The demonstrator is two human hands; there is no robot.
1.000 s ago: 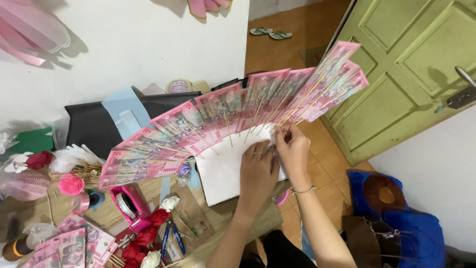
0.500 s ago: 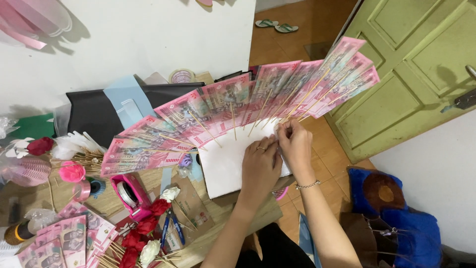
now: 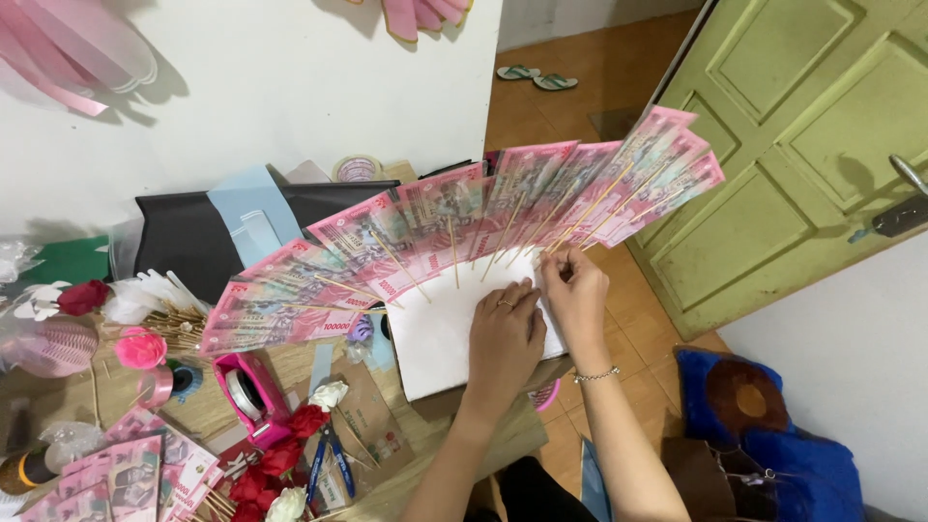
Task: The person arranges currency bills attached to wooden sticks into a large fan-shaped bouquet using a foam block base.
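Observation:
A wide fan of pink banknotes (image 3: 454, 232) on thin wooden skewers spreads from lower left to upper right. The skewer ends run down onto a white foam board (image 3: 435, 338) lying on the table. My left hand (image 3: 503, 343) rests flat on the board with a ring on one finger, pressing near the skewer ends. My right hand (image 3: 575, 295), a thin bracelet on its wrist, pinches the skewers at the right end of the fan, touching the left hand's fingertips.
A pink tape dispenser (image 3: 249, 391), red and white fabric roses (image 3: 285, 464), blue-handled scissors (image 3: 324, 464) and more pink banknotes (image 3: 126, 478) lie at lower left. A black bag (image 3: 193, 237) leans on the white wall. A green door (image 3: 822, 145) stands right; a blue bag (image 3: 773, 425) sits on the floor.
The view has shifted slightly. Both hands stay at the base of the fan, and my right fingers have moved a little along the skewers at the right end.

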